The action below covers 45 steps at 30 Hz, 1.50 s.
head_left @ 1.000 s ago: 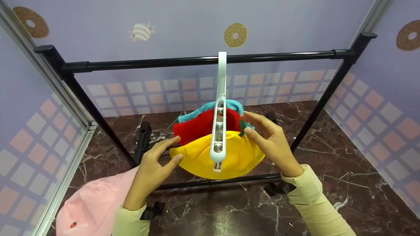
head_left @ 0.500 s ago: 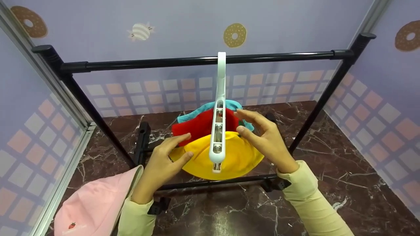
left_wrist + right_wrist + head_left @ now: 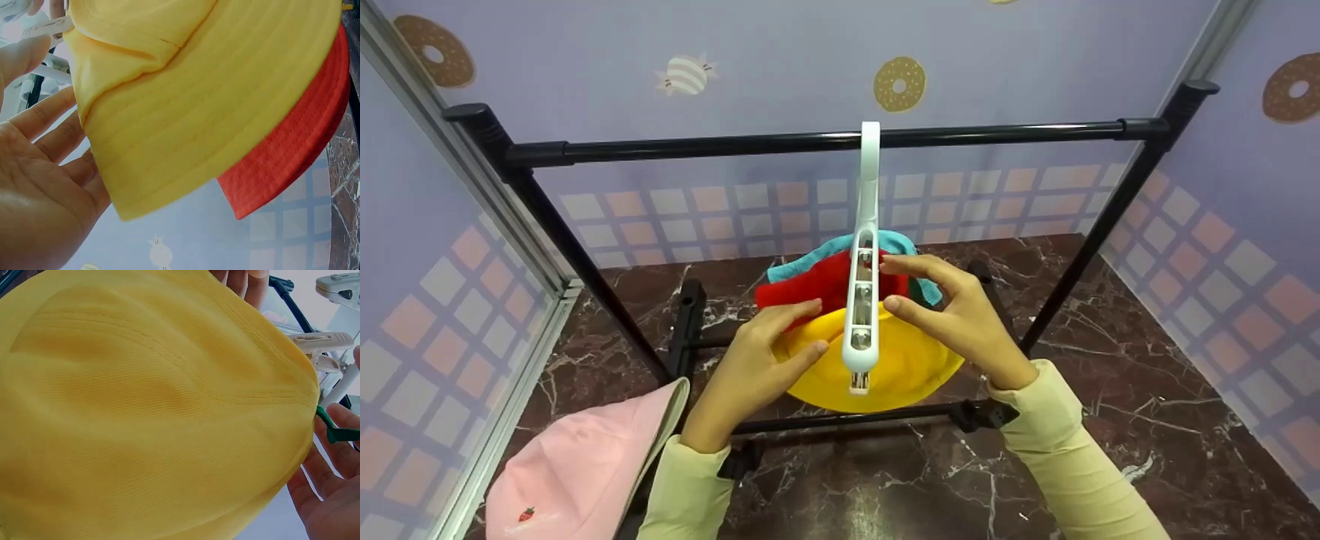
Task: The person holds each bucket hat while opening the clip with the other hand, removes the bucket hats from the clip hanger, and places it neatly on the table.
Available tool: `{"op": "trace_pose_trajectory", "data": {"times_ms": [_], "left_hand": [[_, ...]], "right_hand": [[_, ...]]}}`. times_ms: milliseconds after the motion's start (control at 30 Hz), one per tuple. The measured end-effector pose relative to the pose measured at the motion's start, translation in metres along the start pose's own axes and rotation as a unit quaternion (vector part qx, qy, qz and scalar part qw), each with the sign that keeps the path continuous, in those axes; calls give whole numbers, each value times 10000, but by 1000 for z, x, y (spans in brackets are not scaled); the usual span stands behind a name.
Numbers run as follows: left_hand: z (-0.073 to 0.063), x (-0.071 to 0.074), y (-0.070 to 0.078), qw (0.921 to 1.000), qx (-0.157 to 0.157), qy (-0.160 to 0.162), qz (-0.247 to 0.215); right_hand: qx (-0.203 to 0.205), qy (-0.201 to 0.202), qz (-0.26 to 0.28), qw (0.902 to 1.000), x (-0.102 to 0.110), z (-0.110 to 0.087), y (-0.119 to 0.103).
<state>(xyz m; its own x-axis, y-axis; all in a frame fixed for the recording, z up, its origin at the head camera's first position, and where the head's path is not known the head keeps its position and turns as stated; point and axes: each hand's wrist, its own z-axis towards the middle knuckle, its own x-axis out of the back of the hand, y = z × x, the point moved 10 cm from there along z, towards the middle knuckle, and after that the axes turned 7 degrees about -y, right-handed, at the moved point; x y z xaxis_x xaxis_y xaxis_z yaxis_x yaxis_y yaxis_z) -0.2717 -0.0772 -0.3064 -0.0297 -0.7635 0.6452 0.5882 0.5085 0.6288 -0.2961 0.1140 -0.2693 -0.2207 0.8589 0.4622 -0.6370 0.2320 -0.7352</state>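
A white clip hanger (image 3: 869, 169) hangs from the rack's top bar, seen end-on. Beneath it, one behind another, hang a yellow hat (image 3: 896, 360), a red hat (image 3: 802, 289) and a blue hat (image 3: 825, 253). My left hand (image 3: 754, 367) is at the yellow hat's left side, fingers extended along its edge and thumb apart. My right hand (image 3: 967, 319) is at the other side, thumb and index finger spread near the hanger. In the right wrist view, its fingers are beside the yellow hat's green leaf tab (image 3: 340, 434), near a white clip (image 3: 323, 340).
A black rack (image 3: 697, 146) with side posts surrounds the hats, its lower bar (image 3: 840, 418) close to the floor. A pink hat (image 3: 577, 465) with a strawberry mark is at the lower left. Patterned lilac walls (image 3: 780, 67) enclose the dark marbled floor (image 3: 1110, 420).
Both hands have moved inward toward the hanger, the left to the right and the right to the left. The hats and hanger stay about where they were.
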Motion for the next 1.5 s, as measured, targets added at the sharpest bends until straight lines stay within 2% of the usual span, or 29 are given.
{"op": "trace_pose_trajectory", "data": {"times_ms": [267, 433, 667, 1100, 1500], "left_hand": [[5, -6, 1, 9998, 97, -121, 90], [8, -9, 3, 9997, -13, -134, 216], [11, -13, 6, 9996, -147, -158, 182], [16, -17, 11, 9992, -181, -237, 283], [18, -18, 15, 9991, -244, -137, 317]], "right_hand": [[126, -136, -358, 9992, -4, 6, -7], [305, -223, -500, 9980, -7, 9, -11], [492, -320, -578, 9966, -12, 12, -17], [487, -360, -602, 9963, -16, 16, -18], [645, -309, -534, 9960, -16, 17, -21]]}}
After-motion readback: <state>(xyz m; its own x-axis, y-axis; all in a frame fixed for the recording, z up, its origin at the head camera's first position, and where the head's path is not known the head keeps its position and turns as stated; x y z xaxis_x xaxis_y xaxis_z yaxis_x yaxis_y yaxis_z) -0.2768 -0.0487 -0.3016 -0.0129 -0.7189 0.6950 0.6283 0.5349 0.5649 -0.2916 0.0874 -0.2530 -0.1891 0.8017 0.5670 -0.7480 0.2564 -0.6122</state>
